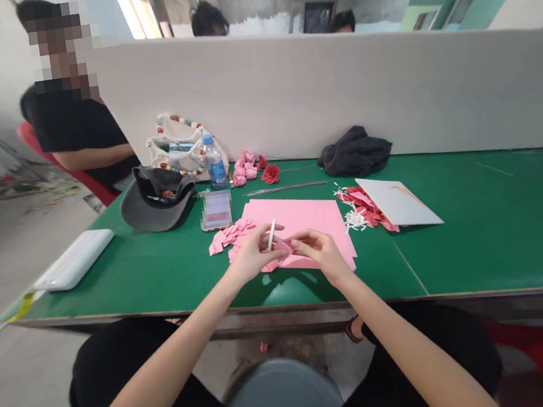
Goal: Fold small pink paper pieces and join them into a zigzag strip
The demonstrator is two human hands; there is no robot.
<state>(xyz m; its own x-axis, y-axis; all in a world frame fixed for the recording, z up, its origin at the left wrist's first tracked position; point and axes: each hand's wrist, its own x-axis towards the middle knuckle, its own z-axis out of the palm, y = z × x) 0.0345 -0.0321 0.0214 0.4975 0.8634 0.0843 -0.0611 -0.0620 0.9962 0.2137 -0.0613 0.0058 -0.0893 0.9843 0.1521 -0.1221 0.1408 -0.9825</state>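
My left hand [251, 255] is closed around a small curled piece of pink paper [284, 247], and a thin white stick-like thing [272, 234] stands up between its fingers. From the other side, my right hand [322, 250] pinches the edge of the same piece. Both hands are over a stack of pink paper sheets [308, 215] near the table's front edge. Cut pink paper pieces [229, 235] lie in a heap left of the stack, partly behind my left hand. Whether the white thing is a tool or a paper strip, I cannot tell.
On the green table [483, 234] lie a phone [216, 210], cap [156, 196], bottle [215, 164], bag [176, 151], white device [77, 259], paper roses [270, 174], wires [289, 188], dark cloth [355, 151], red scraps [365, 202] and white card [397, 200]. A person sits left, beyond the white partition [336, 86].
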